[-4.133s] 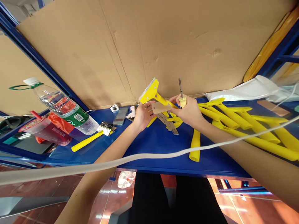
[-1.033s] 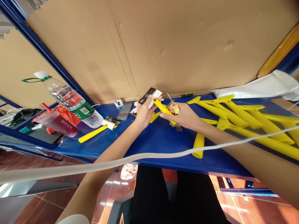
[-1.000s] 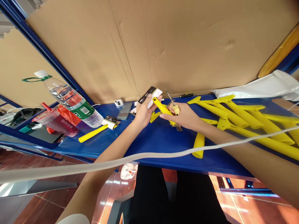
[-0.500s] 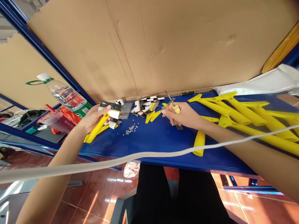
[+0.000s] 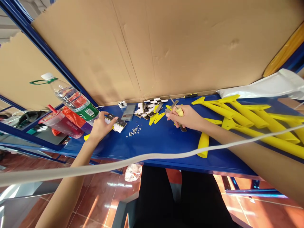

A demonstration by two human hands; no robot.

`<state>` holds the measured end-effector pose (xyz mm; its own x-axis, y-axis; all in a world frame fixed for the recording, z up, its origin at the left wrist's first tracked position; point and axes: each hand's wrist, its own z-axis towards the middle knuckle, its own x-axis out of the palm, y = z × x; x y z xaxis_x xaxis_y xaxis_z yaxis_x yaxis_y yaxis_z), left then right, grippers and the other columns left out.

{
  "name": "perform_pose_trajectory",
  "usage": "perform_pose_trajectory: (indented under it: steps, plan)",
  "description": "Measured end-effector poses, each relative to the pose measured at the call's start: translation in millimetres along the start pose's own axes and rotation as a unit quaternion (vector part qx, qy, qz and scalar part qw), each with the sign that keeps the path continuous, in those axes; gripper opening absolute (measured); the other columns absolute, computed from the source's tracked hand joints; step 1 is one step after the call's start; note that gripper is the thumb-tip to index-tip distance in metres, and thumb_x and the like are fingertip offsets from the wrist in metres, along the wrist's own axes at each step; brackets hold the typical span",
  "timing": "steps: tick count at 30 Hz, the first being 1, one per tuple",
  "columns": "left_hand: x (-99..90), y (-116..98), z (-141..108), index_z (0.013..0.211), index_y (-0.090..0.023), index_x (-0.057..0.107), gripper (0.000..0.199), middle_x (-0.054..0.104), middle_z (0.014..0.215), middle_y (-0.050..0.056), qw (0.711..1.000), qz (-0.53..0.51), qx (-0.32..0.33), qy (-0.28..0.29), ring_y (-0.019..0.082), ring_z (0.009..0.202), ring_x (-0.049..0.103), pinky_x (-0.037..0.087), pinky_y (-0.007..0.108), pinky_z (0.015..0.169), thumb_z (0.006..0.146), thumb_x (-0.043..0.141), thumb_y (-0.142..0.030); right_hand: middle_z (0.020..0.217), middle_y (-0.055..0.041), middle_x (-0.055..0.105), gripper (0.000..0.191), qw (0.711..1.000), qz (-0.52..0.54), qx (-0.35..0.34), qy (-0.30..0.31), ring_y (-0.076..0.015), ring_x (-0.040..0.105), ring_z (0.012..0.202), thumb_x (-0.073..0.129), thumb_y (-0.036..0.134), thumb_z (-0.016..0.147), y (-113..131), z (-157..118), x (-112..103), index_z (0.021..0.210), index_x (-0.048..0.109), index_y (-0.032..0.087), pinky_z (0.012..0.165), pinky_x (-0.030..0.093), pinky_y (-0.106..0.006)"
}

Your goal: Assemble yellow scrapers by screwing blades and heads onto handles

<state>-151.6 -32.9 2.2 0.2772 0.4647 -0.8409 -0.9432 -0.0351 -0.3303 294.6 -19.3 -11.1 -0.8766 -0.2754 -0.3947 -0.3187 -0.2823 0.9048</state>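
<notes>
Screwdriver with a pale yellow handle and thin steel shaft [image 5: 180, 111] sits in my right hand [image 5: 185, 117], my fingers closed around the handle and the tip pointing far and left. Just under that hand, a flat steel blade [image 5: 182, 128] pokes out over the blue metal worktop [image 5: 161, 142], and small yellow plastic scraper heads [image 5: 154, 118] lie close by on the left. My left hand [image 5: 102, 125] is well apart, toward the left end, its fingers spread at a black-and-white card packet [image 5: 115, 123]. They seem to touch it, but I cannot tell whether they grip it. A yellow plastic handle [image 5: 86, 137] shows just beneath that hand, mostly hidden. Between my hands lie a heap of card strips and steel blades [image 5: 147, 109] and a scatter of tiny silver screws [image 5: 134, 130]. To the right, long yellow plastic scraper handles [image 5: 239, 115] crowd the worktop, with one thick yellow handle [image 5: 203, 144] lying nearer me. A black-handled screwdriver [image 5: 191, 95] lies along the far edge, against a sheet of brown cardboard [image 5: 142, 47]. On the left stand a clear plastic water bottle [image 5: 76, 99] and a red plastic cup [image 5: 60, 123].
</notes>
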Motion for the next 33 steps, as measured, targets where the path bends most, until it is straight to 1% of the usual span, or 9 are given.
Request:
perform_pose_trajectory:
  steps: [6,10,13,19,22,25,27,30,33]
  plan:
    - [20.4,17,0,0.123,-0.020,0.067,0.051,0.076,0.130,0.023,0.990,0.069,0.122,0.001,0.047,0.129,0.074,0.058,0.060,0.115,0.107,0.053,-0.067,0.064,-0.0039,0.073,0.064,1.000,0.019,0.002,-0.004,-0.0206,0.064,0.054,0.091,0.079,0.086,-2,1,1,0.075,0.054,0.028,0.042,0.049,-0.032]
    - [16.4,10,-11,0.118,-0.021,0.070,0.042,0.077,0.128,0.022,0.977,0.081,0.185,-0.067,0.045,0.128,0.072,0.055,0.062,0.118,0.114,0.052,-0.059,0.063,-0.0029,0.071,0.063,1.000,0.014,-0.006,-0.008,-0.0205,0.063,0.053,0.090,0.077,0.088,-2,0,1,0.074,0.053,0.028,0.044,0.048,-0.033]
    - [11.1,-8,-27,0.116,-0.024,0.072,0.031,0.080,0.122,0.016,0.967,0.031,0.236,-0.088,0.038,0.118,0.075,0.058,0.057,0.113,0.116,0.057,-0.050,0.060,-0.0009,0.067,0.055,0.999,0.018,-0.023,-0.015,-0.0204,0.064,0.055,0.088,0.073,0.092,-4,0,0,0.079,0.062,0.027,0.049,0.049,-0.033]
    - [21.3,-54,-55,0.121,-0.025,0.074,0.017,0.079,0.111,0.009,0.944,-0.121,0.308,0.013,0.026,0.104,0.076,0.063,0.042,0.097,0.115,0.064,-0.038,0.058,0.0024,0.066,0.040,0.996,-0.011,-0.042,-0.074,-0.0174,0.061,0.053,0.080,0.056,0.102,-18,6,-1,0.082,0.065,0.025,0.062,0.051,-0.034]
    - [39.1,-84,-47,0.115,-0.023,0.075,0.016,0.079,0.103,0.006,0.931,-0.172,0.314,0.065,0.023,0.093,0.076,0.062,0.037,0.089,0.113,0.067,-0.037,0.060,0.0011,0.068,0.038,0.995,-0.045,-0.022,-0.087,-0.0193,0.063,0.057,0.078,0.057,0.101,-23,10,0,0.083,0.066,0.025,0.063,0.049,-0.034]
    - [62.2,-120,-25,0.108,-0.022,0.075,0.015,0.080,0.108,0.008,0.912,-0.172,0.352,0.125,0.023,0.099,0.077,0.061,0.038,0.094,0.112,0.066,-0.034,0.065,-0.0016,0.071,0.036,0.989,-0.112,-0.015,-0.092,-0.0223,0.068,0.065,0.073,0.055,0.102,-24,14,-3,0.083,0.066,0.025,0.065,0.047,-0.034]
    - [78.8,-147,-7,0.106,-0.022,0.074,0.015,0.081,0.108,0.010,0.904,-0.154,0.366,0.158,0.026,0.101,0.077,0.061,0.040,0.094,0.110,0.066,-0.034,0.075,-0.0051,0.076,0.034,0.972,-0.208,-0.022,-0.111,-0.0239,0.071,0.073,0.069,0.049,0.106,-22,16,-8,0.083,0.065,0.024,0.068,0.046,-0.034]
    - [101.7,-186,12,0.109,-0.020,0.075,0.013,0.081,0.110,0.012,0.893,-0.138,0.380,0.197,0.028,0.102,0.077,0.061,0.042,0.094,0.106,0.068,-0.031,0.097,-0.0119,0.085,0.034,0.917,-0.385,-0.025,-0.106,-0.0283,0.078,0.090,0.064,0.045,0.111,-19,20,-23,0.087,0.068,0.022,0.075,0.047,-0.035]
    - [117.1,-220,10,0.109,-0.021,0.074,0.009,0.081,0.113,0.012,0.873,-0.136,0.423,0.202,0.030,0.111,0.076,0.060,0.044,0.101,0.104,0.069,-0.026,0.113,-0.0193,0.087,0.036,0.871,-0.482,0.011,-0.088,-0.0369,0.082,0.109,0.062,0.048,0.114,-18,21,-44,0.100,0.078,0.020,0.083,0.051,-0.038]
